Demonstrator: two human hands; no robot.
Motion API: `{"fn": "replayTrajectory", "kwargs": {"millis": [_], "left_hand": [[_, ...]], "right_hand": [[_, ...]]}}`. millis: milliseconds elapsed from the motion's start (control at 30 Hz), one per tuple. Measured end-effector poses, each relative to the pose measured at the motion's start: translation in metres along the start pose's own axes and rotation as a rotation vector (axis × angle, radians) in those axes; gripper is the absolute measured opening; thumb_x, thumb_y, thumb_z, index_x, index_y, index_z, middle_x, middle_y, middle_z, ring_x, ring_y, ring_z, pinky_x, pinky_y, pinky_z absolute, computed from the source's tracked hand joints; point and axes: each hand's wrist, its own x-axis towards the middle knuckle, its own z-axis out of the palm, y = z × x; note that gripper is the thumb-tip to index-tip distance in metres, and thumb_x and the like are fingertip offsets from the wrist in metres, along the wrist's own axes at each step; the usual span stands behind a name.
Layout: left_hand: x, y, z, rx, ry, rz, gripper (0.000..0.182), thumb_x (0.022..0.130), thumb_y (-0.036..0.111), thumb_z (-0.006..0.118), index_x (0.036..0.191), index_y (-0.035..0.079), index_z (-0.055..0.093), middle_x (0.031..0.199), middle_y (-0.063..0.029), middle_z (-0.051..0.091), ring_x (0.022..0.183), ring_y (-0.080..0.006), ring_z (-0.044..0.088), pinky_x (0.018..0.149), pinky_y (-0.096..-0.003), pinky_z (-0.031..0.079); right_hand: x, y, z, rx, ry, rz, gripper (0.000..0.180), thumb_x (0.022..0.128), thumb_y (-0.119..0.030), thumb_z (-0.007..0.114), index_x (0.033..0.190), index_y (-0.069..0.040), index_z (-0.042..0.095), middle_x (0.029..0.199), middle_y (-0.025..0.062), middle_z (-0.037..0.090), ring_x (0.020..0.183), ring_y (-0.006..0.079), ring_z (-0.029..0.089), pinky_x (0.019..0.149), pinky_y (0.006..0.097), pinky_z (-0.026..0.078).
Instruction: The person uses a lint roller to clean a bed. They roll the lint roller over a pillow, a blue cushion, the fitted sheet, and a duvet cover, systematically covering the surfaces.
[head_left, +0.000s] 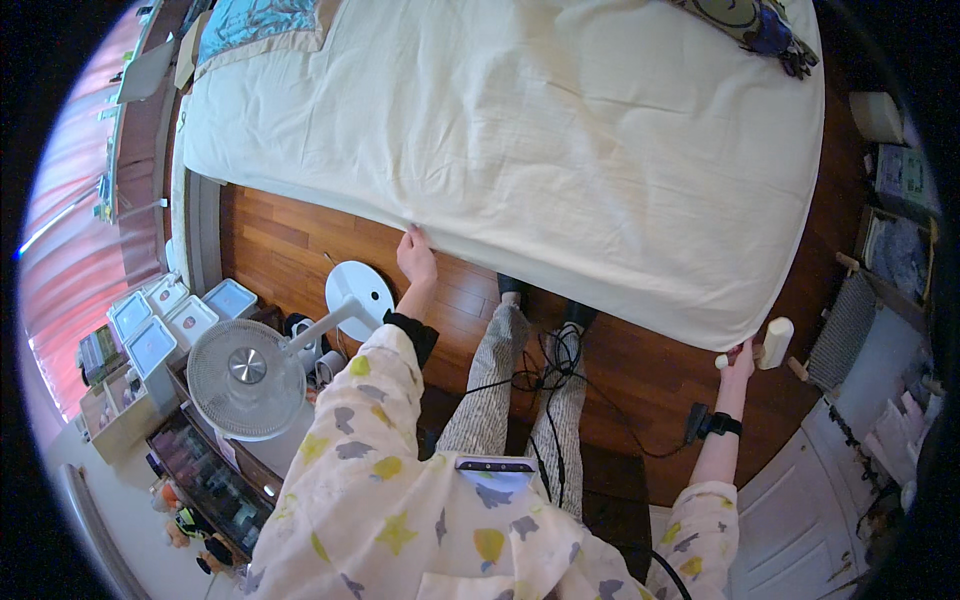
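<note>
A cream bed sheet (525, 142) covers the mattress before me, with wrinkles across its top. The fingers of my left hand (416, 259) pinch the sheet's near edge, left of my legs. At the near right corner of the bed, my right hand (741, 360) is at the sheet's hem; its fingertips are partly hidden. Close beside that hand is a white, rounded object (776, 343), perhaps part of a bed post. A blue patterned pillow (259, 26) lies at the far left of the bed, and a dark patterned cloth item (731, 22) at the far right.
A white pedestal fan (247, 367) stands left of me, its round base (360, 289) on the wood floor. Black cables (559, 367) hang by my legs. Storage boxes (172, 322) are stacked by the pink curtain (75, 285). A white door (795, 502) is at lower right.
</note>
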Motion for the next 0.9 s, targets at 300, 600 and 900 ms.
{"fn": "replayTrajectory", "kwargs": {"millis": [300,600,900], "left_hand": [[-0.024,0.041,-0.052,-0.45,-0.188,-0.237,0.039,0.092,0.037,0.044,0.07,0.007,0.053,0.053,0.0005,0.047,0.046,-0.0074,0.045,0.042,-0.0219,0.034],[-0.037,0.02,-0.067,-0.319,-0.24,-0.36,0.039,0.089,0.04,0.049,0.066,0.008,0.051,0.056,0.0013,0.046,0.049,-0.0076,0.043,0.045,-0.0224,0.033],[-0.002,-0.045,0.029,-0.455,-0.161,-0.398,0.035,0.091,0.039,0.045,0.086,0.006,0.057,0.066,-0.0005,0.051,0.058,-0.0106,0.051,0.05,-0.0249,0.04]], "right_hand": [[-0.034,-0.03,-0.008,0.273,-0.189,0.003,0.014,0.083,-0.021,0.063,0.077,-0.012,0.054,0.056,-0.0057,0.043,0.05,0.0045,0.04,0.051,0.0187,0.037],[-0.044,-0.047,-0.034,-0.112,0.119,-0.234,0.013,0.077,-0.013,0.069,0.074,-0.004,0.059,0.062,-0.0008,0.053,0.049,0.0065,0.043,0.043,0.0212,0.036],[0.023,0.009,0.01,-0.232,0.323,-0.159,0.028,0.075,-0.017,0.072,0.064,-0.002,0.05,0.06,0.0043,0.054,0.045,0.0098,0.045,0.039,0.0227,0.037]]}}
